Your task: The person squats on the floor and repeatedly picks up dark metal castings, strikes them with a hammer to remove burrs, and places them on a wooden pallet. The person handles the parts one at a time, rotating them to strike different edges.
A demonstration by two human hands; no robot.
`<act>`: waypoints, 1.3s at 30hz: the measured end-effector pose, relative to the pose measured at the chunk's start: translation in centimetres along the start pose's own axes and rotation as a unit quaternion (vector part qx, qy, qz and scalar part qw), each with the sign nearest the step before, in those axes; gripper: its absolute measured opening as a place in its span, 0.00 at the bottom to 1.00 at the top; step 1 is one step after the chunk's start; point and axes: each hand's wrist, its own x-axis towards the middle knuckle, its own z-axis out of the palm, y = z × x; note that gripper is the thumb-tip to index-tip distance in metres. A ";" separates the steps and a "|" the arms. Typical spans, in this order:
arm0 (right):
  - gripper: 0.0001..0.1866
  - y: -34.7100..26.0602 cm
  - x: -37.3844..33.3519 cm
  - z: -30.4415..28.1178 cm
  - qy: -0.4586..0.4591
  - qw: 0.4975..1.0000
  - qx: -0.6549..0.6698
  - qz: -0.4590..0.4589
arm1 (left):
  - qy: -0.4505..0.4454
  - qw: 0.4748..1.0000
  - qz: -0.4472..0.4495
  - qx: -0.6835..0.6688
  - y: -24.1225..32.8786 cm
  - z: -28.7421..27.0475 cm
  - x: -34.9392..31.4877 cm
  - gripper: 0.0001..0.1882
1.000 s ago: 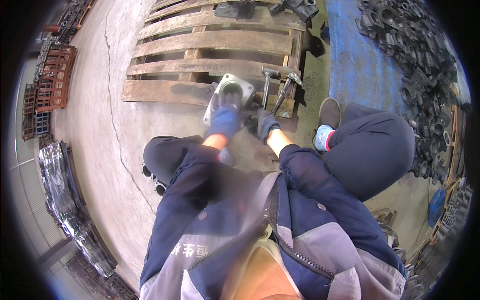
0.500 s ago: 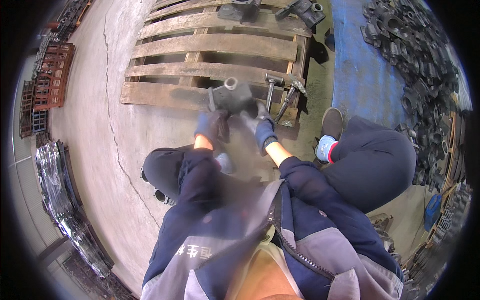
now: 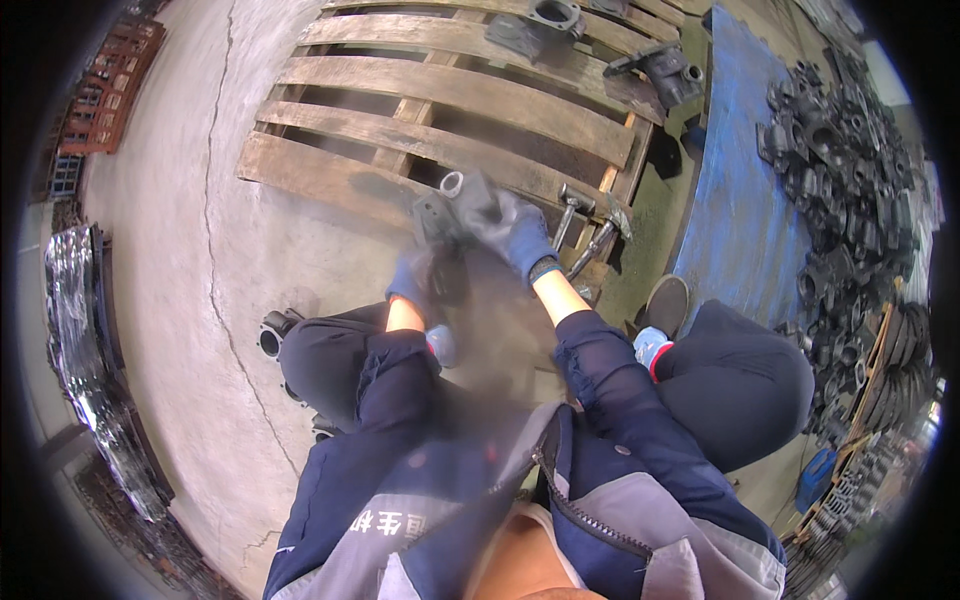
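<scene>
I crouch at the near edge of a wooden pallet. A dark grey metal casting with a round bore rests on the pallet's front board. My right hand, in a blue glove, lies over the casting's right side and grips it. My left hand, also gloved, sits just below the casting at its lower left; its hold is blurred. Two hammers lie on the pallet just right of my right hand.
More dark castings lie on the pallet's far boards. A blue sheet lies right of the pallet, with a heap of black castings beyond. Another casting sits on the concrete by my left knee. Red crates stand far left.
The casting has been turned and shifted on the pallet's front board. My right hand moved from beside it onto its top; my left hand dropped to its lower left.
</scene>
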 end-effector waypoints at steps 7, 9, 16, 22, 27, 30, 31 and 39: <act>0.20 1.8 5.3 0.1 -0.225 0.922 0.269 0.167 | 0.267 0.878 0.044 0.394 9.9 3.7 -4.0 0.29; 0.17 0.0 6.0 -0.3 -0.222 0.925 0.279 0.132 | 0.383 0.856 0.298 0.177 13.7 4.6 -7.5 0.27; 0.36 -8.6 15.7 0.6 -0.291 0.955 -0.042 0.036 | 0.218 0.892 0.314 0.241 20.5 5.0 -12.3 0.19; 0.44 -15.0 27.6 0.5 -0.255 0.896 -0.365 0.002 | 0.145 0.912 0.317 0.218 21.6 4.6 -13.0 0.15; 0.36 -13.2 32.7 -0.9 -0.135 0.874 -0.468 -0.003 | 0.159 0.917 0.306 0.200 21.5 4.7 -12.5 0.14; 0.33 -8.7 34.6 -1.1 -0.038 0.906 -0.416 -0.065 | 0.145 0.925 0.295 0.189 21.6 4.9 -12.3 0.13; 0.32 -7.3 34.7 -1.7 -0.027 0.900 -0.430 -0.071 | 0.134 0.918 0.312 0.204 21.6 5.0 -12.3 0.12; 0.12 1.0 17.4 -19.1 -0.292 0.793 -0.520 -0.122 | 0.146 0.914 0.335 0.177 20.7 6.3 -12.6 0.12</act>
